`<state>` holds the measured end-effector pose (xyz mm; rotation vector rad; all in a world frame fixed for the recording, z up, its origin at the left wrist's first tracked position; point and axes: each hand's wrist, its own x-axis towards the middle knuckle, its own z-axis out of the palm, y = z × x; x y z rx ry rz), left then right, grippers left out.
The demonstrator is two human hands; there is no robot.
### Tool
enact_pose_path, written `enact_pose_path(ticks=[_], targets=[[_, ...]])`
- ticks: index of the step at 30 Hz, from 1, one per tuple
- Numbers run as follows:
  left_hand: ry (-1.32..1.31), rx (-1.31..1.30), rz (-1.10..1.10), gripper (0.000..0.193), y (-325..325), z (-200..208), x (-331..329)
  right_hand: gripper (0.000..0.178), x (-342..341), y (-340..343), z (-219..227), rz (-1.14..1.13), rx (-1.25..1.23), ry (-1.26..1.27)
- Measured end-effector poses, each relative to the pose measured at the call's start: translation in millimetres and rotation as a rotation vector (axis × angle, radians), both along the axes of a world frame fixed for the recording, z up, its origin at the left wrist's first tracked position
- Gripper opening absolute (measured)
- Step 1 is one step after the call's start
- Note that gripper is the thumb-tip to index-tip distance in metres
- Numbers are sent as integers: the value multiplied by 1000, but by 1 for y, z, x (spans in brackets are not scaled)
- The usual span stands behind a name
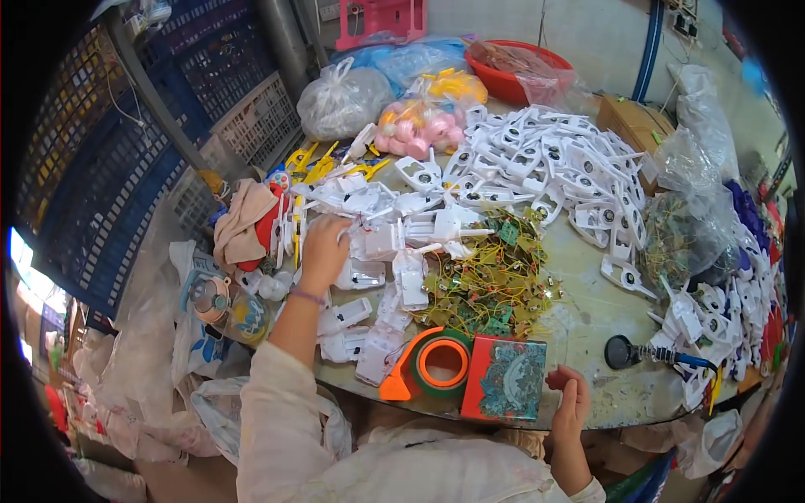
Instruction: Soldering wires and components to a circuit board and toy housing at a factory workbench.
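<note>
My left hand (pixel 325 251) reaches into a heap of white plastic housings (pixel 381 239). Its fingers curl down among them, and whatever they may hold is hidden. My right hand (pixel 570 401) rests at the table's front edge, empty, its fingers slightly bent and apart. Beside it lies a red box (pixel 478 377) with a dark patterned top. An orange tape dispenser (pixel 398 381) with a roll of tape (pixel 443 364) stands left of the box. Behind these is a pile of small green circuit boards with yellow wires (pixel 486 289).
White oval plastic parts (pixel 537 159) form a big pile at the back. A soldering iron holder (pixel 622 352) stands at the right. Knotted plastic bags (pixel 344 99) and a red basin (pixel 503 82) line the back. Blue crates (pixel 92 189) rise at the left. More white parts (pixel 721 323) lie far right.
</note>
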<state>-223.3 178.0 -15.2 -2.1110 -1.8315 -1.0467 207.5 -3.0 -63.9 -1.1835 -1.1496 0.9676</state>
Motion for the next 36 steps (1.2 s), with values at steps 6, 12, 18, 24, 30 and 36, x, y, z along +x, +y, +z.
enact_pose_path(ticks=[6,12,18,24,30,36], targets=[[320,65,183,16,69,-8,-30,31,0,-3,-4,39,-65,8],[594,-72,115,11,73,8,-49,28,3,-7,-2,39,-62,-29],[246,118,152,17,8,46,-56,26,13,-11,-7,-21,-19,-37],[-972,-420,-173,49,-78,49,38,29,14,6,-5,-42,28,-118],[-730,-453,-171,52,-159,17,124,28,-3,14,10,44,101,-123],[-138,-344,-55,29,-166,8,155,24,0,11,4,94,103,-153]])
